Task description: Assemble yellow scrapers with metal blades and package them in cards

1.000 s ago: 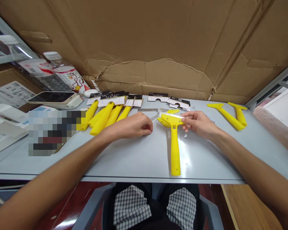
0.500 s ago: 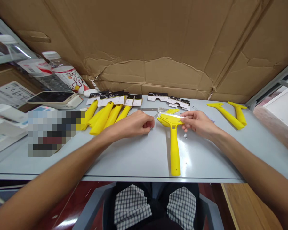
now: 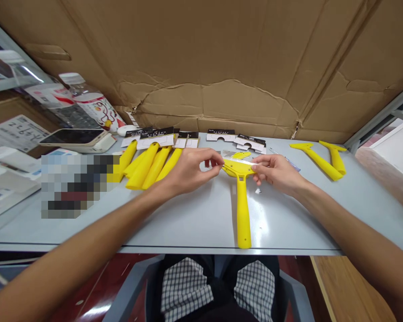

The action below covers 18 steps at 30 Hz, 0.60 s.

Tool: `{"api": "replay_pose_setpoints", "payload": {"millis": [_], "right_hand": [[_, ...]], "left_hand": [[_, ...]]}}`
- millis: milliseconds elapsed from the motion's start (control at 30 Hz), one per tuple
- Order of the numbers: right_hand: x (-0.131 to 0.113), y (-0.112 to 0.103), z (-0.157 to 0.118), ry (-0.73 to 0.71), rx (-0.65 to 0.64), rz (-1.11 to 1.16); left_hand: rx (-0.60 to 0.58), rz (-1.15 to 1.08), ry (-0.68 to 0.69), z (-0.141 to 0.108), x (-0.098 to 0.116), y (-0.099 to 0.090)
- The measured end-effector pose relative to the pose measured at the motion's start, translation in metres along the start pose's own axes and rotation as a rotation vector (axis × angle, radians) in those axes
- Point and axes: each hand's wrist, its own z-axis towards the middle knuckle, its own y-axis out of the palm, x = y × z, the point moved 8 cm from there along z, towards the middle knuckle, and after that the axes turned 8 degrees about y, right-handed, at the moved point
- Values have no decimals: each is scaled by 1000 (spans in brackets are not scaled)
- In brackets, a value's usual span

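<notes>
A yellow scraper (image 3: pixel 243 205) is tilted over the table's front part, its handle pointing toward me and a thin metal blade along its head. My right hand (image 3: pixel 277 172) pinches the right end of that head between thumb and fingers. At the head's left corner, my left hand (image 3: pixel 196 170) has thumb and index fingertips brought together on the edge. Just behind the head lies a small yellow plate (image 3: pixel 242 155), partly hidden. A tiny pale scrap (image 3: pixel 258 191) rests below my right fingers.
Several yellow handles (image 3: pixel 151 167) with black-and-white cards lie at left. Loose cards (image 3: pixel 220 135) lie at the back against the cardboard (image 3: pixel 242 98). Two yellow scraper bodies (image 3: pixel 322 165) are at right. A phone (image 3: pixel 72 137) on a box and a bottle (image 3: pixel 90 100) stand far left.
My left hand has moved right and opened from a curled fist into a pinch at the scraper head's left corner. The right hand keeps its hold with hardly any movement.
</notes>
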Motion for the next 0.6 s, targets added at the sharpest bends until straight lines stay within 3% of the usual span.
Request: {"api": "replay_pose_setpoints", "payload": {"millis": [200,333,600], "right_hand": [[1,5,-1,10,0,-45],[2,9,-1,-2,-30,-39],[4,12,-2,13,-50,-43]], "left_hand": [[-1,43,36,-4,1,9],[16,81,129,-5,7,10],[-67,55,160,-5,6,21]]}}
